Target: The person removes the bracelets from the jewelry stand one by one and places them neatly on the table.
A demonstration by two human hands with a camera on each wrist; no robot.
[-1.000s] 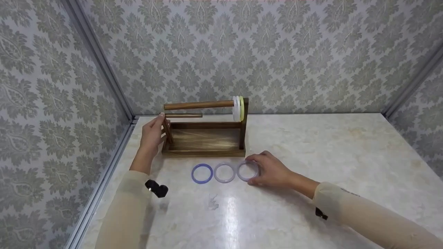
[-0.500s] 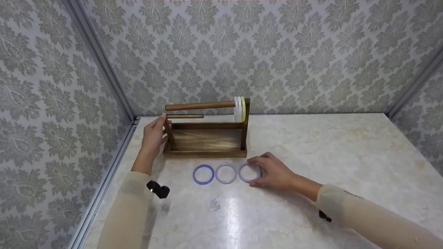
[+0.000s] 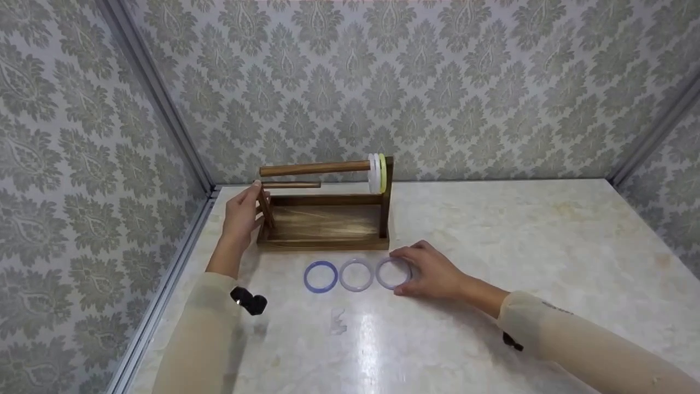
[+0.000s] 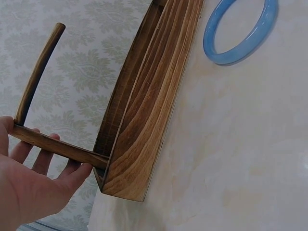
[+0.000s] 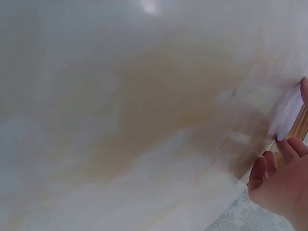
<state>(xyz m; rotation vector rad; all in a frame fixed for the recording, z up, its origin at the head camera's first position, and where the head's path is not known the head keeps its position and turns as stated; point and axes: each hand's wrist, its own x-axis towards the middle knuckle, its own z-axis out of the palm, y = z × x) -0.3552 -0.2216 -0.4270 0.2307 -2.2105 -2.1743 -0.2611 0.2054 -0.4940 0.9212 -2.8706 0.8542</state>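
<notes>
My left hand [image 3: 239, 216] grips the left upright post [image 4: 57, 146] of a wooden bangle stand [image 3: 322, 245], thumb at the top and fingers behind it. Two white bangles [image 3: 374, 176] and a yellow-green bangle [image 3: 383, 176] hang at the right end of its long upper rod [image 3: 314, 168]. A shorter rod [image 3: 292, 185] juts from the left post. In front of the stand, my right hand [image 3: 432, 272] pinches a pale purple bangle [image 3: 378, 273] lying flat on the table. Left of it are another pale purple bangle [image 3: 342, 275] and a blue bangle [image 3: 307, 277], in a row.
Patterned wallpaper panels [image 3: 350, 82] stand behind and on both sides, joined by grey metal strips [image 3: 158, 98]. The marbled table [image 3: 519, 235] extends right of the stand and toward me. A small clear, jagged piece [image 3: 338, 322] lies in front of the bangles.
</notes>
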